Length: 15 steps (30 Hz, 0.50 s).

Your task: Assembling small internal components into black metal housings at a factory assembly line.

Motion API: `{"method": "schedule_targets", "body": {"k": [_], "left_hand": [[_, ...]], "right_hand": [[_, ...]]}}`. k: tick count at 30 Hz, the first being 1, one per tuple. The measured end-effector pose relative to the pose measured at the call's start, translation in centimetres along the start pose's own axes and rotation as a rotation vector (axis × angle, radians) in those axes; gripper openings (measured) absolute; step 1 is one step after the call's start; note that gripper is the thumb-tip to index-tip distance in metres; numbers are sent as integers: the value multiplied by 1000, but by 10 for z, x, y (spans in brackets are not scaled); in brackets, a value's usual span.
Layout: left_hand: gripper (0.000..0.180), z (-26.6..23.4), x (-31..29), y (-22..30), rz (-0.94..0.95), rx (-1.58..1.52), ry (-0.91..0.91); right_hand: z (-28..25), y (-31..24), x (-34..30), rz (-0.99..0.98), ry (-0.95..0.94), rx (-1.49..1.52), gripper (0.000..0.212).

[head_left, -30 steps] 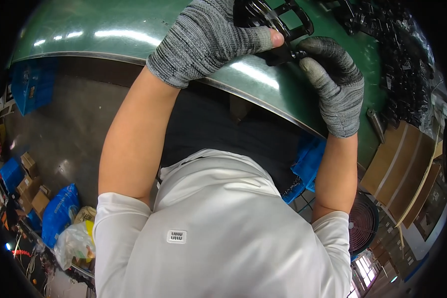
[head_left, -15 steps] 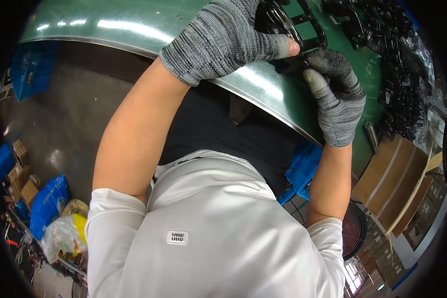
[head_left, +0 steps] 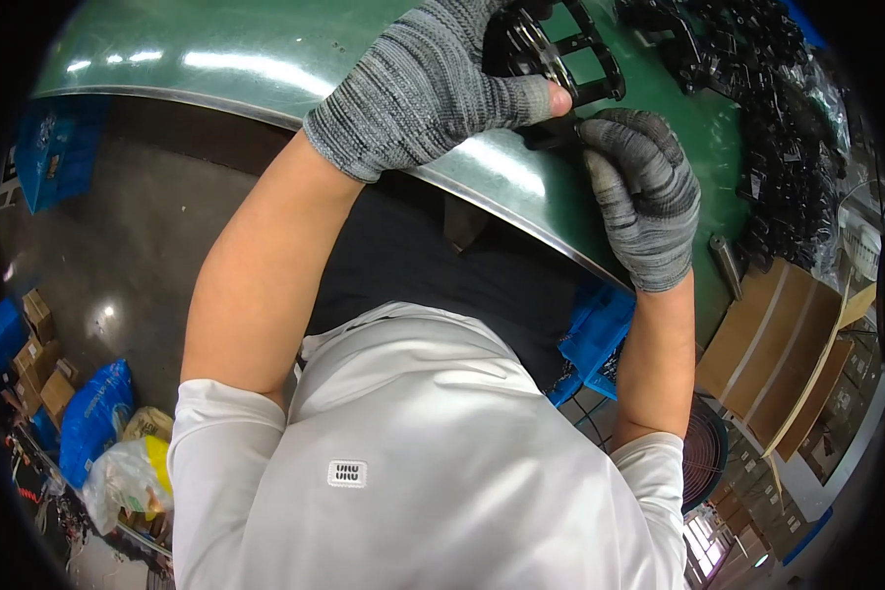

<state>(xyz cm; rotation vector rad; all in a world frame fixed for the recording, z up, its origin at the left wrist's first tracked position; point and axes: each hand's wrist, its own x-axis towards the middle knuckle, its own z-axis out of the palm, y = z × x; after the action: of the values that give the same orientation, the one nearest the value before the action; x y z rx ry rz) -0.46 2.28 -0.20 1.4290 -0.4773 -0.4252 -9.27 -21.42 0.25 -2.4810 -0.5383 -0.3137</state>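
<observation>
A black plastic frame (head_left: 608, 79) with rectangular openings and a curved, glossy side is held over the green tabletop near the top of the view. My left hand (head_left: 413, 88), in a grey knitted glove that leaves the thumb tip bare, is closed on its left part, the thumb pressed along the near edge. The left fingers are partly hidden behind the frame and cut off by the picture's upper rim. Close by the frame's lower corner is my right hand (head_left: 647, 192), also gloved, its fingers curled and thumb drawn in. What those fingertips pinch, if anything, cannot be made out.
Many black plastic parts (head_left: 792, 162) are heaped on the green table (head_left: 167, 34) to the right, beside clear plastic wrap. A metal cylinder (head_left: 726, 265) lies near the right edge, by a cardboard box (head_left: 772, 344). Below the table stands a blue crate (head_left: 600, 334).
Both hands and the black frame have shifted slightly left in the picture, along with the surroundings. The right fingers have curled in a little more beside the frame's lower corner.
</observation>
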Motion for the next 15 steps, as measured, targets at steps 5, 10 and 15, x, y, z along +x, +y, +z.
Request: {"method": "schedule_targets", "body": {"k": [5, 10, 15], "left_hand": [[97, -1, 5, -10, 402, 198, -11], [98, 2, 2, 8, -11, 46, 4], [97, 2, 0, 5, -1, 1, -14]], "right_hand": [[5, -10, 0, 259, 92, 330, 22], [7, 0, -3, 134, 68, 216, 24], [8, -1, -3, 73, 42, 169, 25]]}}
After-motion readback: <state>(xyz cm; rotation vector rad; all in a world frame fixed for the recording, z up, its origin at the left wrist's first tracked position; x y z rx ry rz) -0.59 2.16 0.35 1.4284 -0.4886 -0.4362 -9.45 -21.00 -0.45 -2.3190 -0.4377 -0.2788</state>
